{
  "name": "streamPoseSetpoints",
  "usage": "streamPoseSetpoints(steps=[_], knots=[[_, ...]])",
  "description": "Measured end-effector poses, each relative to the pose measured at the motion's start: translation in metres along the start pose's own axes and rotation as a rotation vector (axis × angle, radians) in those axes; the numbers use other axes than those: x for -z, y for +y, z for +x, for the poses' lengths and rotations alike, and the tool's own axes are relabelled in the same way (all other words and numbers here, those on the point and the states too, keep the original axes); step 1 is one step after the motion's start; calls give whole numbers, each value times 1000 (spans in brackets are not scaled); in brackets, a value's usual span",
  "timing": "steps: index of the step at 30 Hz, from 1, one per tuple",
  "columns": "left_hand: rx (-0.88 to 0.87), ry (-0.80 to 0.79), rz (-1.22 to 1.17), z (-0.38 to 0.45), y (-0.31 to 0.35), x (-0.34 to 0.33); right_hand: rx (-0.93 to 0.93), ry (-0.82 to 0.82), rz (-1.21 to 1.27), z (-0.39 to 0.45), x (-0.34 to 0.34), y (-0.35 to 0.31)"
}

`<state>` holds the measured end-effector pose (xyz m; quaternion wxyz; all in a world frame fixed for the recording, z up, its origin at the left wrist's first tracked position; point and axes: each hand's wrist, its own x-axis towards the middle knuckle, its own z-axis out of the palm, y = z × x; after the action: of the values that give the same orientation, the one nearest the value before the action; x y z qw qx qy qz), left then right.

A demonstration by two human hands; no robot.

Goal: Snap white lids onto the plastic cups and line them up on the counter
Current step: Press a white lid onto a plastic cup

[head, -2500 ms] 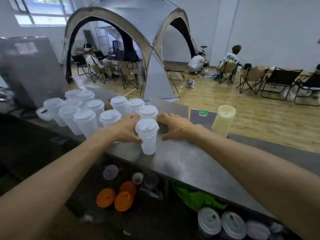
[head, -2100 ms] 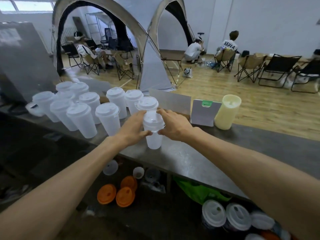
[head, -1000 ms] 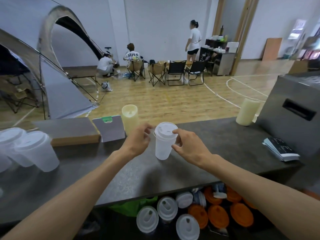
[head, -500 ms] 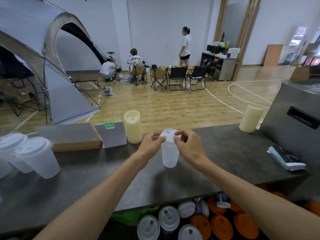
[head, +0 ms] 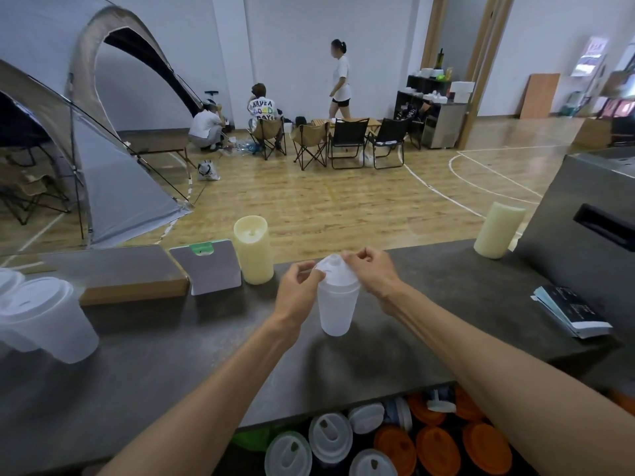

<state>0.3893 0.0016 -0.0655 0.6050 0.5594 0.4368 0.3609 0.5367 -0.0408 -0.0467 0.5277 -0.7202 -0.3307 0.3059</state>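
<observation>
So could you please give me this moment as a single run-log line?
stage: lidding | left hand: pinches white lid | right hand: pinches lid | cup: upright on counter

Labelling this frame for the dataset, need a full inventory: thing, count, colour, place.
cup: 1, translucent white, counter centre, standing
lid: 1, white, tilted on that cup's rim
lidded cups: at least 2, white, counter's left edge
candles: 2, cream, one beside the card stand, one far right
card stand: 1, grey with green tab, left of near candle
flat box: 1, grey top, brown side, back left
booklets: small stack, dark cover, right
counter: 1, dark grey
shelf lids: several, white and orange, under counter
left hand: pinches lid's left edge
right hand: pinches lid's right edge
</observation>
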Motion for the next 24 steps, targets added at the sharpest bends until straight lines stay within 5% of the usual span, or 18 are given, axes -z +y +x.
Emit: streamPoseSetpoints(steps=[5,9,24], knots=[[8,2,-82,-3,-6,-1,3,-134,24,-13,20,13],[32,-12,-139,-2,-12,1,139,-87,137,-20,19,24],[91,-155,-184,5,11,3,200,-193,49,-29,11,30]])
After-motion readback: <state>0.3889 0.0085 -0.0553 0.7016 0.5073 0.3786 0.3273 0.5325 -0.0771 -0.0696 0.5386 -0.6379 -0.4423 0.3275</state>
